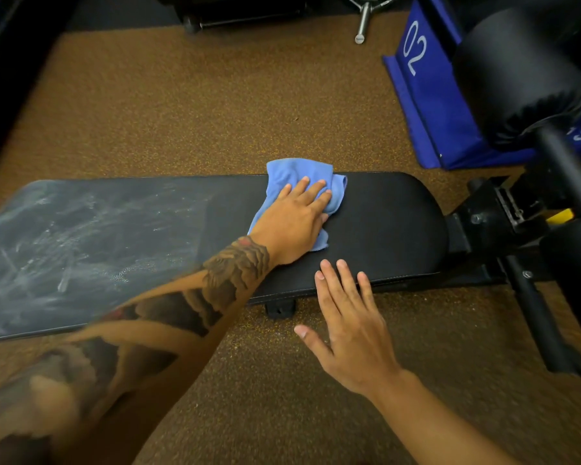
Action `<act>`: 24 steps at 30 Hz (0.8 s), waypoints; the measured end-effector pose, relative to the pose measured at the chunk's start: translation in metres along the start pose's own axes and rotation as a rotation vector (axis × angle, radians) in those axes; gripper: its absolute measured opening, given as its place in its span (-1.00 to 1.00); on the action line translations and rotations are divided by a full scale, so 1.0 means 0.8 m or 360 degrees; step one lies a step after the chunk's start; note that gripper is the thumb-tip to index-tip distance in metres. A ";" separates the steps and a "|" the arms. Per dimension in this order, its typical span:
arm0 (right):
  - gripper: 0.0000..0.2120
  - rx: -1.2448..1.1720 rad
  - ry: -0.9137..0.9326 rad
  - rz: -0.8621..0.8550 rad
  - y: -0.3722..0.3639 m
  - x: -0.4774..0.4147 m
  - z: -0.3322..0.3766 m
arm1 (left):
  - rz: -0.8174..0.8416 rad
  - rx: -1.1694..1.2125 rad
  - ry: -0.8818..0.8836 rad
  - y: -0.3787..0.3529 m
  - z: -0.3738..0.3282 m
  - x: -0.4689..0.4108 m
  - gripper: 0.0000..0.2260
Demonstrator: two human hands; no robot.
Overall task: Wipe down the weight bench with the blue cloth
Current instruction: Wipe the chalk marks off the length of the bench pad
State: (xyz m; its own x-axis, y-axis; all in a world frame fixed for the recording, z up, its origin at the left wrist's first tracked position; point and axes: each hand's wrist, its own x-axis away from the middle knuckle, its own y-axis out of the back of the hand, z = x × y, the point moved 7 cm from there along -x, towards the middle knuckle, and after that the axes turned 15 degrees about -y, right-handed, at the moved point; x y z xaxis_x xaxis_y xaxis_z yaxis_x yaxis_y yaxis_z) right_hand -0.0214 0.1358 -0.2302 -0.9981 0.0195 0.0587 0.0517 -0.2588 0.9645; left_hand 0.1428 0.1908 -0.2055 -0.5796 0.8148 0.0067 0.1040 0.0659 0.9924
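The left hand (pixel 296 219) lies palm down on the blue cloth (pixel 292 171), fingers (pixel 316 189) straight and close together, pressing the cloth flat against the pad rather than gripping it. The tattooed forearm crosses the near edge of the pad from the lower left. The cloth is crumpled and lies on the right half of the weight bench (pixel 383 223), against its far edge, with one fold reaching just past that edge. It runs from the far edge towards the middle of the pad, across the bench's length.

The right hand (pixel 353 337) is open, with fingers straight and slightly spread. Its fingertips (pixel 341 265) are over the near edge of the pad, just beside the left wrist; whether they touch the pad cannot be told.

The bench's long axis runs left to right in the view. Its rounded end points right, towards the black metal frame (pixel 503 209). The left half of the pad is covered in whitish smears and streaks; the right half, around the cloth, is plain dark black. A small black foot (pixel 280 308) shows under the near edge.

The bench stands on a brown speckled floor (pixel 182 112). Beyond its right end are a blue block (pixel 430 105) marked "02" and a black foam roller (pixel 517 68). A metal bar (pixel 363 25) lies at the top of the view.
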 end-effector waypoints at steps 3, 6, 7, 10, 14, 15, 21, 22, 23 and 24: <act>-0.28 0.0037 -0.0007 0.0010 -0.001 0.000 0.000 | 0.0091 -0.0138 0.0113 0.000 0.028 -0.004 -0.52; -0.29 0.0066 -0.0010 0.0010 0.000 0.000 -0.001 | 0.0064 -0.0179 0.0367 0.007 0.067 0.012 -0.48; -0.29 0.0062 -0.0006 0.0012 0.000 0.000 -0.002 | 0.0045 -0.0171 0.0405 0.010 0.075 0.021 -0.43; -0.29 0.0045 0.0002 0.0021 0.002 0.000 -0.002 | -0.0058 -0.0073 0.0368 0.015 0.072 0.045 -0.42; -0.30 0.0005 0.0010 0.0019 0.003 0.001 -0.002 | -0.0214 0.0017 0.0269 0.022 0.029 0.072 -0.50; -0.30 0.0002 0.0013 0.0017 0.003 0.001 -0.002 | -0.0242 0.0035 0.0221 0.021 0.016 0.074 -0.52; -0.30 -0.0008 0.0013 -0.0003 0.003 0.000 0.000 | -0.0215 0.0247 -0.0080 0.009 -0.022 0.013 -0.53; -0.29 -0.0007 0.0012 -0.0007 0.002 0.000 -0.001 | -0.0173 0.0276 -0.0077 0.008 -0.021 -0.005 -0.51; -0.29 -0.0003 0.0010 -0.0011 0.001 0.000 -0.001 | -0.0125 0.0290 -0.0064 0.005 -0.018 -0.020 -0.49; -0.29 0.0002 0.0008 -0.0014 0.000 0.000 -0.001 | -0.0089 0.0291 -0.0058 0.003 -0.014 -0.034 -0.49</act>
State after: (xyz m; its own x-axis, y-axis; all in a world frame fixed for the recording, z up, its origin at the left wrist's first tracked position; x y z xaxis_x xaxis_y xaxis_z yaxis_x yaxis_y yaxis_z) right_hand -0.0214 0.1350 -0.2303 -0.9987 0.0171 0.0488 0.0428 -0.2574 0.9653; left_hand 0.1499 0.1622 -0.2023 -0.5595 0.8270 -0.0557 0.2192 0.2125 0.9522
